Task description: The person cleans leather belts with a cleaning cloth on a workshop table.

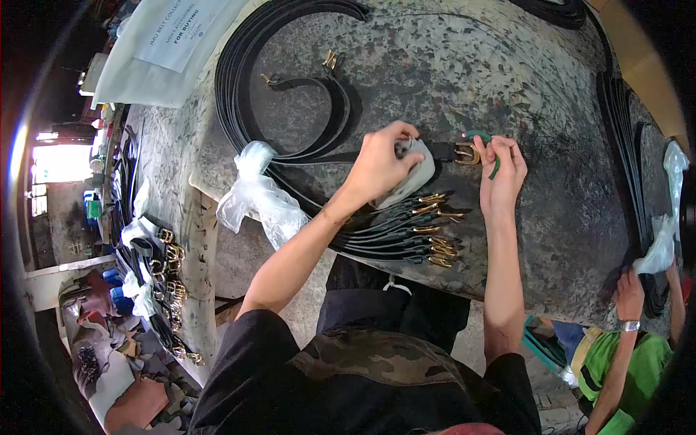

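My left hand (380, 163) is closed on a grey cloth (422, 170), which is pressed around a black belt (341, 156) near its buckle end. The belt's brass-coloured buckle (466, 153) points right, toward my right hand (502, 170). That hand's fingers are pinched on a thin, curved green strip (495, 169) beside the buckle; I cannot make out exactly what the strip is. Just below my left hand lies a bundle of black belts (377, 235), their gold buckles (438, 246) gathered at the right end.
Clear plastic wrap (264, 192) binds the coiled belts at left. A plastic-covered printed sheet (177, 36) lies at the upper left. More buckled belts (170, 283) hang over a ledge at left. At far right, another person's hand (629, 296) touches wrapped belts (625, 145).
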`<action>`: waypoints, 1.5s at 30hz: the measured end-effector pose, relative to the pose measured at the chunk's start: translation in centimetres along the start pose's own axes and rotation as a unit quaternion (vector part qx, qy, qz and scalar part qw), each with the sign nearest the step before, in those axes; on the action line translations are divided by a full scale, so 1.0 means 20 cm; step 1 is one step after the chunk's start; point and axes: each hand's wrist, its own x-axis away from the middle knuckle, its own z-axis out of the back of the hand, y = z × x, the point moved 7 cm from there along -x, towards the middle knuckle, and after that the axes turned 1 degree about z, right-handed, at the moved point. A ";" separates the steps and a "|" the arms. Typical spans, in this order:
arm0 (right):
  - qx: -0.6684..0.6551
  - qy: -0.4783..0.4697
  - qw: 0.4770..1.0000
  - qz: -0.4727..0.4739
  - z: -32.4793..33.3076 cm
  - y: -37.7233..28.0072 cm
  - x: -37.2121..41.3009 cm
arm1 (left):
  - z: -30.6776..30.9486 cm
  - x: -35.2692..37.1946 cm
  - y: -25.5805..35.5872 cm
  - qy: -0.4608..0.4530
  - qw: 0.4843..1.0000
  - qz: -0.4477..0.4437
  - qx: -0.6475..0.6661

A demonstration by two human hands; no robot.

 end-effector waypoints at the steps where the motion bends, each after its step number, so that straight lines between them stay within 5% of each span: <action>1: -0.028 -0.008 1.000 -0.013 0.01 0.01 0.00 | 0.01 -0.03 -0.04 0.020 0.997 0.066 -0.024; 10: -0.096 0.003 0.995 -0.032 0.03 0.02 -0.02 | -0.15 -0.10 0.02 0.069 0.990 -0.021 -0.119; 13: -0.084 0.007 0.996 -0.030 0.03 0.02 -0.02 | -0.11 -0.14 -0.08 0.121 0.990 0.063 -0.039; 17: -0.082 0.011 0.996 -0.028 0.01 0.00 -0.01 | -0.13 -0.05 -0.01 0.050 0.993 -0.078 -0.072; 19: -0.084 0.019 0.996 -0.034 0.01 -0.01 0.00 | -0.11 0.07 0.13 0.023 0.961 -0.245 -0.122; 26: -0.098 0.018 0.995 -0.027 0.02 -0.01 0.00 | -0.13 0.08 0.15 -0.019 0.934 -0.338 -0.115; 33: -0.104 0.009 0.994 -0.030 0.02 -0.01 -0.01 | -0.14 0.05 0.07 -0.016 0.970 -0.234 -0.069; 36: -0.099 0.010 0.995 -0.028 0.02 -0.01 -0.01 | -0.12 0.02 0.09 0.053 0.975 -0.216 0.000; 42: -0.112 0.005 0.993 -0.031 0.03 0.00 -0.01 | -0.20 -0.12 0.10 0.026 0.980 -0.062 -0.189; 45: -0.142 0.014 0.989 -0.037 0.05 0.00 -0.02 | -0.20 -0.08 0.10 0.056 0.981 -0.072 -0.173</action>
